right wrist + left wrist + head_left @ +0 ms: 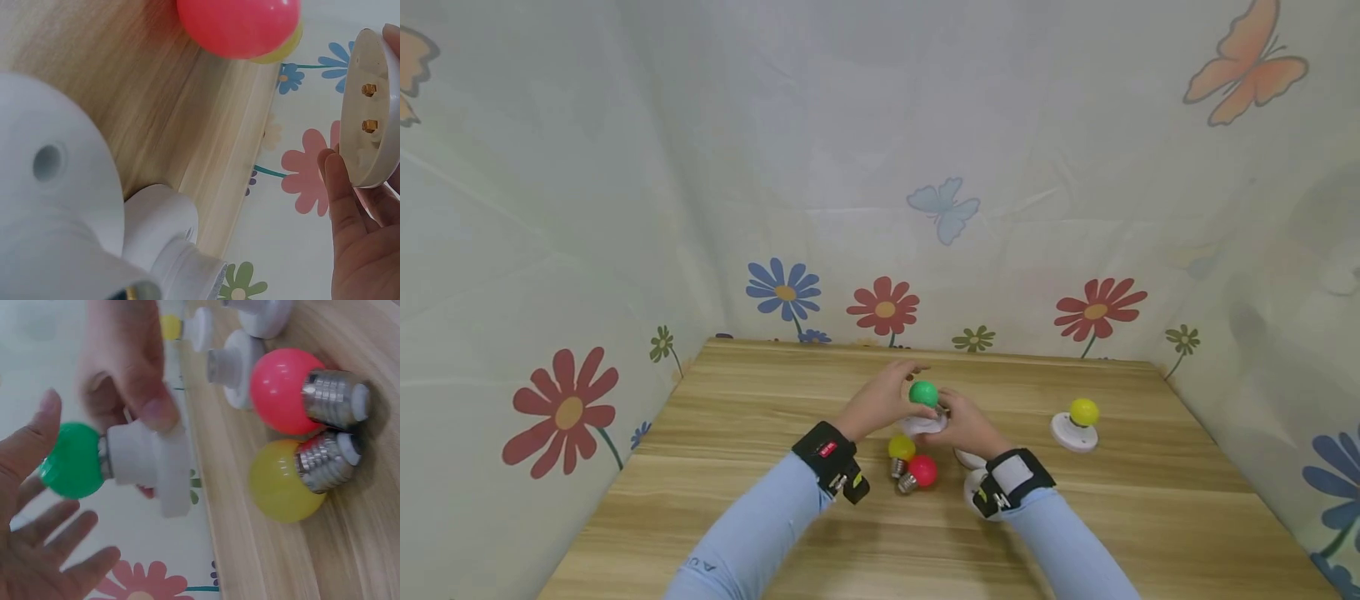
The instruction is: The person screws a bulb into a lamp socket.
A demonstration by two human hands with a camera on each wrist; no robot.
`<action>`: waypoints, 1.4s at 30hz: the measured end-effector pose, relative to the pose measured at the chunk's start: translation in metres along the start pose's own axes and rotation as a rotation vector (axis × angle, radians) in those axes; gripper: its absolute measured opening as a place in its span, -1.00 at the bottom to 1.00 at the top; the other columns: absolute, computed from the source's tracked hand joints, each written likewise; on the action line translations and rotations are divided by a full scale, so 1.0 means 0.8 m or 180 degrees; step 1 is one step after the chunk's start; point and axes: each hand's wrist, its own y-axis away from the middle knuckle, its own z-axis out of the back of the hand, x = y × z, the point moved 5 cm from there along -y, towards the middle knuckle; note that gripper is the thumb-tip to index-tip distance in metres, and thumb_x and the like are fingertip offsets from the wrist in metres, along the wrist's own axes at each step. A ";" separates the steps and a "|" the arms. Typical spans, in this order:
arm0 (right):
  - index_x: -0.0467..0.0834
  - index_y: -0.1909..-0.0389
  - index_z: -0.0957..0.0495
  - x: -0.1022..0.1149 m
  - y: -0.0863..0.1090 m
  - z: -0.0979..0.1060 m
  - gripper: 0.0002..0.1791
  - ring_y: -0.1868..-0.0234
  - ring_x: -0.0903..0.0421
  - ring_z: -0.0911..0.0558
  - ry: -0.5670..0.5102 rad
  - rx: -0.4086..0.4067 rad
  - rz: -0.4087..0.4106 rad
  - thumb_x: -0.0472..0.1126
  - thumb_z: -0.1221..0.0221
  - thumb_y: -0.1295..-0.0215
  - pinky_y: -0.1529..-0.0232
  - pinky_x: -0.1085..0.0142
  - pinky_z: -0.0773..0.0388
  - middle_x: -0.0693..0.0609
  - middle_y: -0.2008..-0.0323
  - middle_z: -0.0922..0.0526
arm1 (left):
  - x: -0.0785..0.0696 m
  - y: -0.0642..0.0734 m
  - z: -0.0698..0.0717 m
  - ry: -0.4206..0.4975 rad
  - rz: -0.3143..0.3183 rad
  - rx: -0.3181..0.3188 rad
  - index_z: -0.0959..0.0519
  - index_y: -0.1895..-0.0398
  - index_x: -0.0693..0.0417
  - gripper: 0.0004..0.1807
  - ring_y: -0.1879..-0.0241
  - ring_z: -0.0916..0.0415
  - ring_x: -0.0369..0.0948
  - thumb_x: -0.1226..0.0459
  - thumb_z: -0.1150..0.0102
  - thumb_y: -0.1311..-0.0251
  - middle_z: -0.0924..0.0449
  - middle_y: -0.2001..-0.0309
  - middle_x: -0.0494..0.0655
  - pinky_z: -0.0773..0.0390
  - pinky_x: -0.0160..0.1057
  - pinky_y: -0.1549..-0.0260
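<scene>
A green light bulb [923,393] sits in the socket of a white lamp holder [172,465], held up above the table. The right hand [967,425] grips this holder by its round base, thumb on the near side in the left wrist view. From the right wrist view the base's underside [364,140] shows two brass screws. Around the green bulb, the left hand [880,402] has its fingers spread and fairly straight, with the thumb close to the glass. Below the hands lie a yellow bulb [901,447] and a red bulb [922,472], side by side with bare metal bases.
Two white lamp holders stand on the wooden table [715,467], the nearer holder [56,175] under the right wrist and another holder [165,234] just behind it. Farther right, a yellow bulb [1084,412] is seated in a holder [1073,435]. A flower-printed curtain [865,150] surrounds the table.
</scene>
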 end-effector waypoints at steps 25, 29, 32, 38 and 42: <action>-0.15 -0.03 -0.56 -0.002 0.000 0.001 -0.42 0.09 0.06 -0.55 -0.0041 0.0107 -0.0148 -0.04 -0.46 0.03 0.04 0.18 -0.59 -0.03 0.05 -0.58 | -0.018 0.003 0.006 -0.0327 -0.0020 0.0257 -0.47 -0.12 0.03 -0.54 0.04 -0.45 -0.22 0.11 -0.30 -0.18 -0.46 -0.09 -0.08 -0.55 -0.36 -0.01; -0.13 -0.02 -0.56 -0.001 0.001 0.001 -0.43 0.07 0.06 -0.56 -0.0024 0.0108 -0.0070 -0.03 -0.47 0.04 0.03 0.16 -0.58 -0.03 0.04 -0.60 | -0.013 0.002 0.005 -0.0311 -0.0194 0.0282 -0.47 -0.18 -0.02 -0.46 -0.07 -0.44 -0.19 0.10 -0.35 -0.12 -0.45 -0.15 -0.09 -0.52 -0.29 -0.09; -0.14 -0.03 -0.56 -0.001 0.001 0.001 -0.41 0.05 0.05 -0.56 -0.0001 0.0089 -0.0016 -0.01 -0.47 0.03 0.00 0.13 -0.56 -0.04 0.03 -0.60 | -0.006 0.000 0.003 -0.0328 -0.0438 0.0350 -0.42 -0.29 -0.07 -0.38 -0.27 -0.35 -0.15 0.15 -0.35 -0.13 -0.38 -0.30 -0.09 -0.41 -0.18 -0.24; -0.19 -0.08 -0.52 -0.004 0.000 0.001 -0.34 0.05 0.05 -0.57 0.0025 0.0071 -0.0020 0.00 -0.47 0.03 0.01 0.13 -0.58 -0.06 0.00 -0.60 | -0.002 0.003 0.002 -0.0216 -0.0616 0.0581 -0.37 -0.36 -0.14 -0.43 -0.37 -0.27 -0.19 0.29 -0.20 -0.26 -0.35 -0.37 -0.16 -0.31 -0.20 -0.32; -0.22 -0.11 -0.51 -0.003 0.001 0.000 -0.31 0.03 0.02 -0.57 -0.0028 0.0090 -0.0055 -0.02 -0.48 0.04 -0.03 0.08 -0.56 -0.09 -0.02 -0.61 | -0.009 0.005 0.002 -0.0122 -0.0497 0.0653 -0.39 -0.34 -0.11 -0.46 -0.31 -0.33 -0.19 0.35 -0.15 -0.29 -0.40 -0.32 -0.15 -0.35 -0.22 -0.29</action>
